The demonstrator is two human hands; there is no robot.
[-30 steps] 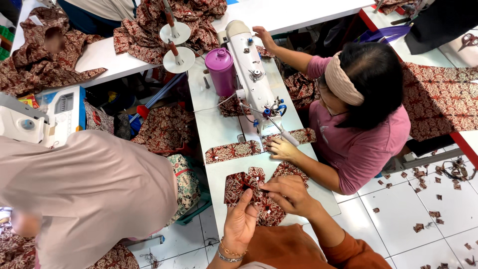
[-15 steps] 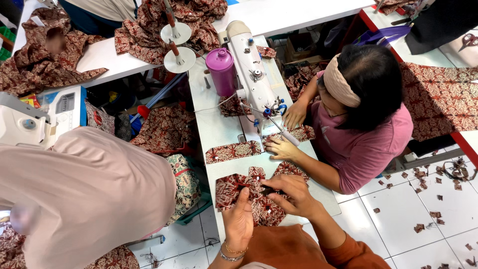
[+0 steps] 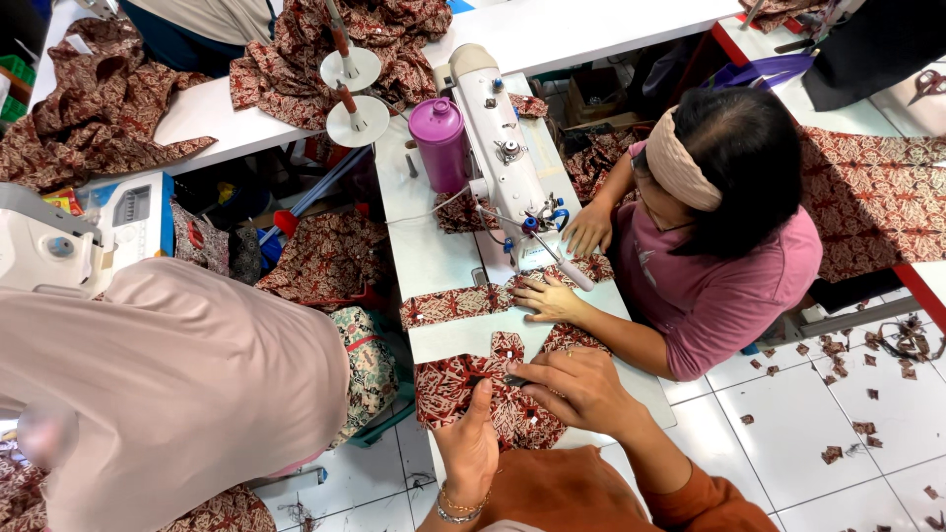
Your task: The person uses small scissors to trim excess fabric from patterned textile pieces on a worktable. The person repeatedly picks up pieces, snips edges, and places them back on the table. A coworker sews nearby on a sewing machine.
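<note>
At the bottom centre of the frame, the person's left hand rests thumb-up against the near edge of a dark red and cream batik-patterned fabric piece, its fingers curled under the cloth and pinching it. The right hand, just to the right, lies on top of the same fabric with fingers bent and closed around a small dark tool whose tip shows between the two hands; what kind of tool it is cannot be told. A beaded bracelet circles the left wrist, and an orange-brown sleeve covers the right forearm.

The fabric lies on the near end of a long white desk that runs up the middle of the frame. Just above it a narrow strip of the same patterned cloth crosses the desk. Further up stands a white sewing machine, with a round purple lidded container just beside it on its left.

At the right of the desk sits a co-worker in a pink shirt and beige headband, one hand flat on the strip, the other hand near the needle. At lower left another person's back in a pale pink garment fills the frame. Fabric scraps dot the white tiled floor at lower right.
</note>
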